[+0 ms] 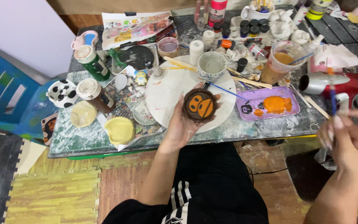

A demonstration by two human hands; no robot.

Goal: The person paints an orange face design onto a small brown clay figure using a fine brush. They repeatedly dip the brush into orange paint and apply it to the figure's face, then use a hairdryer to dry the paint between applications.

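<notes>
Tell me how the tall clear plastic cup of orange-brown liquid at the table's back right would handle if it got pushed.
The plastic cup looks tall and narrow-based, so it would probably tip rather than slide. It seems well filled, so likely heavy and apt to spill. Its thin clear wall may flex under a squeeze.

A single head-worn camera looks steeply down from above the seated person's lap, facing forward over the near, cluttered tabletop [83, 141].
</notes>
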